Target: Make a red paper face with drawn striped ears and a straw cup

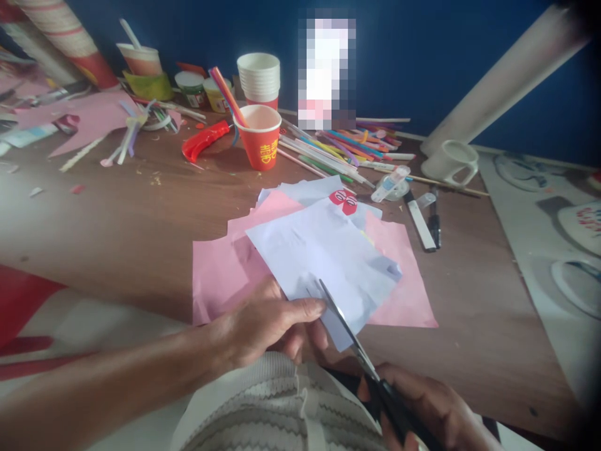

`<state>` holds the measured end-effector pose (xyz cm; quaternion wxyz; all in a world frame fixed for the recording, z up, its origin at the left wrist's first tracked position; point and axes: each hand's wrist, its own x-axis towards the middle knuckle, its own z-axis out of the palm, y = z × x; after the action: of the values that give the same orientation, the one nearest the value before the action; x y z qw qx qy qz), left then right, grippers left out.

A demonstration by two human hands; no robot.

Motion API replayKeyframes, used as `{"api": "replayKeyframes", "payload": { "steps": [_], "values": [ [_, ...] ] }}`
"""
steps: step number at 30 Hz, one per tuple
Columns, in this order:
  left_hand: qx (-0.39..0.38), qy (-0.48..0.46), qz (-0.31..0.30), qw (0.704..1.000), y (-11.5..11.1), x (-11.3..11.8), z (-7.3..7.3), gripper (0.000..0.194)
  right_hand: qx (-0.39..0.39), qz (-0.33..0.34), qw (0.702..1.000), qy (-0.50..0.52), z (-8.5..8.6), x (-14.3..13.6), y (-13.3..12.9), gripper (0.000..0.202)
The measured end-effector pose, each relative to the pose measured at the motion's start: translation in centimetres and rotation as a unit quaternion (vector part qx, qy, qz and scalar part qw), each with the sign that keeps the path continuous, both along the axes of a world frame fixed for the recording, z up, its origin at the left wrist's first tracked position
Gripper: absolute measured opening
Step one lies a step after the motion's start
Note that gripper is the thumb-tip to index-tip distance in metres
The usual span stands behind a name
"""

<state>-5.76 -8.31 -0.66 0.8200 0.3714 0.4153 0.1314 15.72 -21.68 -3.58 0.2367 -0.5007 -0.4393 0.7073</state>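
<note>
Head view, and all the action is at the near edge of the table point(141, 250)! The left hand point(277, 322) has the white paper sheet point(310, 250) pinched, thumb on top, fingers beneath. From the near right, the right hand point(422, 401) is wrapped around the handles of black-handled scissors point(385, 396), the blades lying along the sheet's near corner. Whether they bite into it, or how wide they are spread, cannot be told from here.

The sheet sits mid-scene, overlapping pink paper point(220, 275), and what a broad piece it is! A few faint dark marks show on its face, its right corner is curled, and no finished shape has come free of it. Call it early, then: by the look of it, most of the cutting on this sheet is left. Just beyond its far edge, a red cut-out with eyes point(344, 202) looks finished already. Farther off, a red paper cup point(263, 150) stands upright, just left of loose straws point(323, 156).
</note>
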Motion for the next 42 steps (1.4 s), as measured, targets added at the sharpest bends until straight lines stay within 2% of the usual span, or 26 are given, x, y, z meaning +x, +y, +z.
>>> {"api": "replayKeyframes", "payload": {
  "steps": [4, 10, 16, 21, 25, 36, 42],
  "values": [
    [0.003, -0.009, 0.001, 1.000, 0.0, -0.1, -0.1, 0.021, -0.018, 0.026, 0.999, 0.009, 0.1, 0.0, 0.4, 0.047],
    [-0.004, -0.021, -0.014, 1.000, 0.2, -0.3, -0.1, 0.021, 0.003, 0.017, 1.000, 0.009, 0.9, -0.5, 1.1, 0.051],
    [-0.013, -0.027, -0.009, 0.999, 0.3, -0.4, -0.1, 0.020, -0.047, 0.015, 0.998, 0.033, 1.4, -0.7, 1.7, 0.055],
    [-0.032, -0.035, -0.009, 0.999, 0.3, -0.4, -0.2, 0.020, -0.076, 0.025, 0.996, 0.041, 1.0, -0.1, 1.3, 0.059],
    [-0.035, -0.048, -0.015, 0.998, 0.4, -0.4, -0.4, 0.021, -0.059, 0.028, 0.998, 0.025, 0.9, 0.2, 1.2, 0.059],
    [-0.088, -0.036, -0.022, 0.995, 0.8, -0.7, -0.2, 0.019, -0.090, 0.025, 0.995, 0.030, 1.5, 0.5, 1.6, 0.056],
    [-0.093, -0.053, -0.031, 0.994, 0.9, -0.8, -0.4, 0.019, -0.061, 0.023, 0.998, 0.005, 1.2, 0.6, 1.5, 0.055]
  ]
}}
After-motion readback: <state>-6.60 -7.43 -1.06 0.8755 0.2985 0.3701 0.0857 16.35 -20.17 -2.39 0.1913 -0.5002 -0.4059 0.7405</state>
